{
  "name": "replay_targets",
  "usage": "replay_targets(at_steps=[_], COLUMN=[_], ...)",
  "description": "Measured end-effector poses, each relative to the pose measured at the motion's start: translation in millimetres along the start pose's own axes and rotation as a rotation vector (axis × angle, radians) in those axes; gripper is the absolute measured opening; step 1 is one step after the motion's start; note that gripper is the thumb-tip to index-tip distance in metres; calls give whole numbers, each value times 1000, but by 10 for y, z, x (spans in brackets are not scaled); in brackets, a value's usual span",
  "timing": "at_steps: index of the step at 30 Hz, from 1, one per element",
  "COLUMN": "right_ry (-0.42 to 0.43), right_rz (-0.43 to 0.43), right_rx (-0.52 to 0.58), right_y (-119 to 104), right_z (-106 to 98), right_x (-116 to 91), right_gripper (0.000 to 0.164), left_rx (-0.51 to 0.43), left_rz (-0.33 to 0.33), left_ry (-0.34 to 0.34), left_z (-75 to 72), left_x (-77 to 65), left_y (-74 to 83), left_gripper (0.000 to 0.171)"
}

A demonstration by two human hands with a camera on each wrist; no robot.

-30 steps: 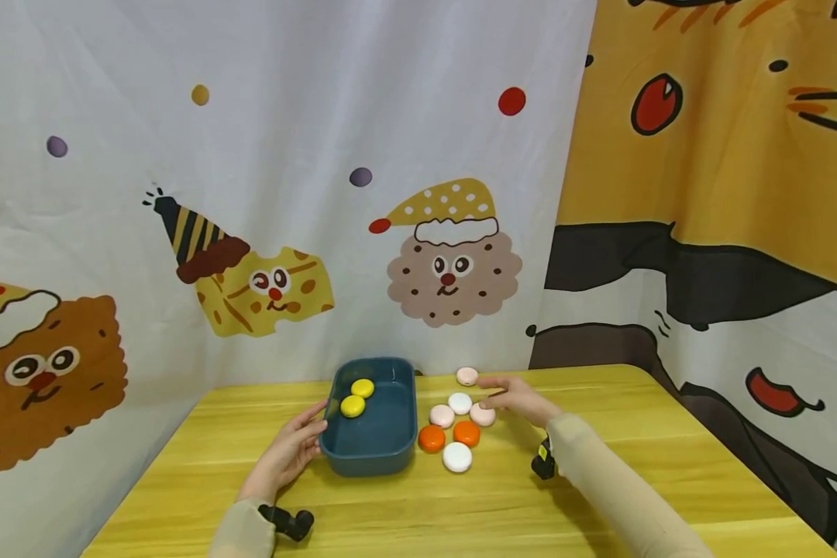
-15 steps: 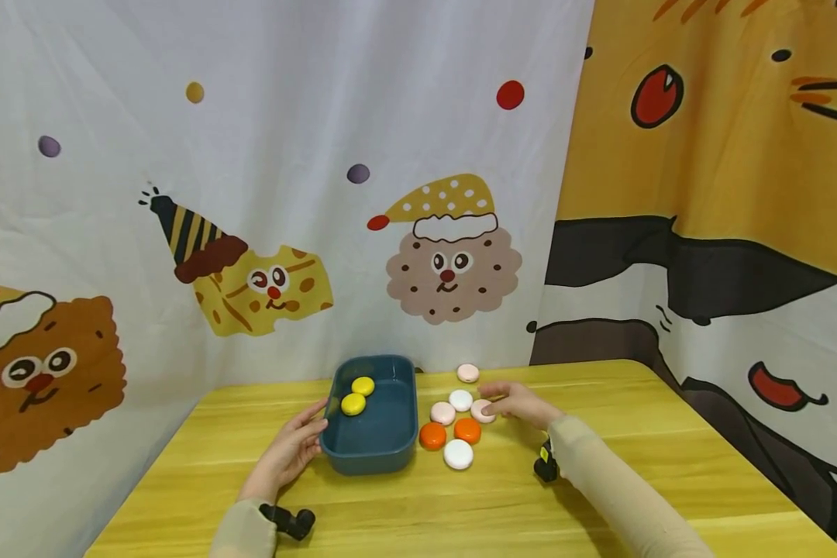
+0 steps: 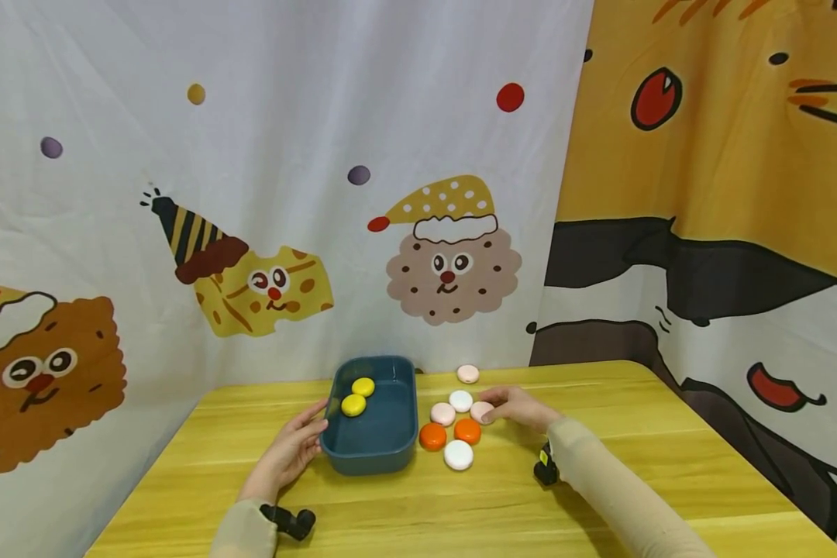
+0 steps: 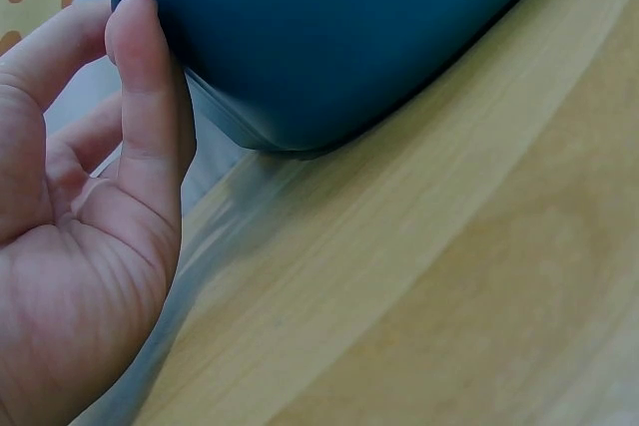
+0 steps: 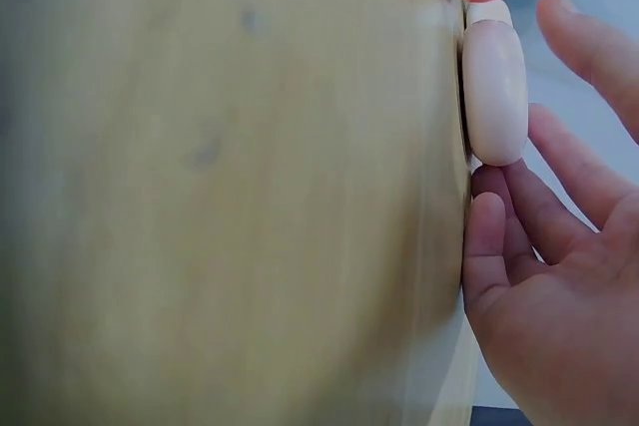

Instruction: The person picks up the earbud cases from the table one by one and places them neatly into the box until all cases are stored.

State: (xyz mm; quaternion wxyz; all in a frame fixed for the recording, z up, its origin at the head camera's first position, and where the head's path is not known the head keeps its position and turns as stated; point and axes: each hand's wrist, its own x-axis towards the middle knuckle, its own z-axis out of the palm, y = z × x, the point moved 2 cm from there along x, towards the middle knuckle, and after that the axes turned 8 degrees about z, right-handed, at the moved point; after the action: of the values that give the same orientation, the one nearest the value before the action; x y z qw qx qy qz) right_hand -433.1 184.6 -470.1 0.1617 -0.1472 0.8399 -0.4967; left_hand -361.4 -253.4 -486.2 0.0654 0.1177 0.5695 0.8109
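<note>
On the table stands a dark blue bin (image 3: 370, 453) with two yellow discs (image 3: 353, 404) inside. My left hand (image 3: 291, 452) rests against its left wall; the left wrist view shows fingers (image 4: 145, 87) touching the bin's edge. My right hand (image 3: 523, 408) reaches round the right side of a pale pink disc (image 3: 481, 412), which lies flat on the table. In the right wrist view the fingertips (image 5: 487, 209) are right at one end of this pink disc (image 5: 495, 92), while another finger stretches out above it.
Beside the bin lie two orange discs (image 3: 466, 431), two white discs (image 3: 458, 455) and another pale pink disc (image 3: 442, 414). One more pink disc (image 3: 467, 373) lies farther back. A cartoon-printed cloth (image 3: 286, 155) hangs behind the table (image 3: 363, 519).
My right hand has come in from over the right-hand pink disc, its fingers drawing lower and closer around it. The left hand and bin stay in place.
</note>
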Motion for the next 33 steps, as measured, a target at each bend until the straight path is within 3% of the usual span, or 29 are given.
replay_targets(at_steps=[15,33], right_ry=[-42,17], right_rz=[-51,-42], right_rx=[-8,-62], right_y=[-6,-54], right_z=[38,59], right_x=[-8,-11], right_gripper=[52,48], left_rx=[18,4], left_rz=[0,7], left_ry=[34,4], left_z=[-5,2], left_x=[15,-12], left_y=[-8,13], left_gripper=[67,67])
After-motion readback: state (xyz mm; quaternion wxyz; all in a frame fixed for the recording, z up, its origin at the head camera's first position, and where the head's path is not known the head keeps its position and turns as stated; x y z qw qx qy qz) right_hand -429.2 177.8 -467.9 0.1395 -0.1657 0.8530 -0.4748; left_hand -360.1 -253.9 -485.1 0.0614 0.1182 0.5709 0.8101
